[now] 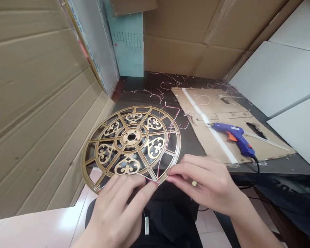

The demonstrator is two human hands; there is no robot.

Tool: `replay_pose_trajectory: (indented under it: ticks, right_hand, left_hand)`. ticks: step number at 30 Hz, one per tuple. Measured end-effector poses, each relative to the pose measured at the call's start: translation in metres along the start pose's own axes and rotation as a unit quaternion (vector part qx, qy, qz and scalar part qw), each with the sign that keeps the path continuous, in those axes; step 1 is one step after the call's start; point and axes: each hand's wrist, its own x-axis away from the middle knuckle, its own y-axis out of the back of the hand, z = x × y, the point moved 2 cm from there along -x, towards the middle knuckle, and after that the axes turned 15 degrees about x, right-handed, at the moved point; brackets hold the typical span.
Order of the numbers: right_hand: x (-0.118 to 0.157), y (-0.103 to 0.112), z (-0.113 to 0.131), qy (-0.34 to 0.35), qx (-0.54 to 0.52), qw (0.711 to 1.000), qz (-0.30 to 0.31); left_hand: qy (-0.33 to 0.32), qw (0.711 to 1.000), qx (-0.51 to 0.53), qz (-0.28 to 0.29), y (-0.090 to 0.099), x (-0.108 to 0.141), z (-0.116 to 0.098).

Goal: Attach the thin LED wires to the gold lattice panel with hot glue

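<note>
A round gold openwork panel [131,137] with spokes and scroll patterns lies at the table's front edge. Thin red and white wire [158,167] runs along its right side and bends near the front rim. Pinched fingers of my left hand [124,203] hold the wire at that bend, with my thumb tip against the rim. My right hand [204,182] is closed, its fingertips touching the right front rim. From between its fingers pokes the pale yellow end of a small stick [194,183]; the rest is hidden.
A blue hot glue gun [235,135] lies on a cardboard sheet [191,127] at the right, its cord hanging over the edge. Loose wires [150,92] are scattered behind the panel. Cardboard walls [41,86] stand close on the left and at the back.
</note>
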Motion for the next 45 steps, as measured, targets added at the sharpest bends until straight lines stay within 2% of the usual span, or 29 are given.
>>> replay_pose_trajectory:
  ticks: [2, 5, 13, 16, 18, 20, 23, 26, 30, 32, 33, 35, 37, 40, 45]
  right_hand:
    - [0.001, -0.005, 0.0, 0.014, 0.03, 0.999, 0.001]
    - [0.001, -0.009, 0.001, 0.024, 0.051, 0.998, 0.003]
    - [0.004, -0.012, 0.007, 0.019, 0.033, 0.999, 0.004]
    - [0.003, -0.012, 0.001, 0.001, -0.004, 1.0, -0.028]
    - [0.001, -0.012, -0.01, -0.054, -0.005, 0.996, -0.072]
    - [0.0, -0.014, -0.028, -0.154, 0.054, 0.983, -0.089]
    - [0.001, -0.023, -0.051, -0.281, 0.132, 0.95, -0.038]
    - [0.001, -0.028, -0.06, -0.316, 0.132, 0.939, -0.02]
    - [0.007, -0.015, -0.07, -0.308, 0.139, 0.939, -0.054]
    - [0.018, -0.001, -0.084, -0.362, 0.183, 0.911, -0.08]
    - [0.025, 0.007, -0.092, -0.408, 0.224, 0.88, -0.089]
    - [0.041, 0.019, -0.109, -0.503, 0.313, 0.802, -0.075]
    - [0.053, 0.026, -0.121, -0.55, 0.336, 0.762, -0.061]
    - [0.061, 0.028, -0.126, -0.581, 0.325, 0.745, -0.044]
    - [0.064, 0.029, -0.118, -0.605, 0.296, 0.739, -0.013]
  left_hand:
    - [0.006, 1.0, -0.004, 0.017, 0.002, -0.001, 0.001]
    - [0.002, 1.0, -0.008, 0.013, 0.003, -0.001, 0.003]
    - [0.007, 1.0, 0.01, -0.027, 0.002, -0.006, 0.002]
    - [-0.001, 1.0, 0.01, -0.028, 0.0, -0.005, 0.005]
    - [-0.014, 0.999, 0.004, -0.029, -0.003, -0.002, 0.009]
    - [-0.034, 0.999, -0.008, -0.03, -0.007, 0.003, 0.014]
    - [-0.071, 0.996, -0.033, -0.035, -0.013, 0.004, 0.02]
    - [-0.069, 0.997, -0.032, -0.034, -0.015, -0.005, 0.026]
    - [-0.052, 0.998, -0.011, -0.028, -0.012, -0.018, 0.034]
    - [-0.048, 0.998, -0.012, -0.029, -0.011, -0.021, 0.038]
    - [-0.046, 0.999, -0.012, -0.027, -0.012, -0.021, 0.041]
    - [-0.04, 0.999, -0.009, -0.017, -0.013, -0.02, 0.045]
    - [-0.043, 0.999, -0.01, -0.017, -0.014, -0.019, 0.048]
    - [-0.063, 0.998, -0.024, -0.021, -0.015, -0.019, 0.05]
    - [-0.066, 0.997, -0.043, -0.015, -0.012, -0.019, 0.048]
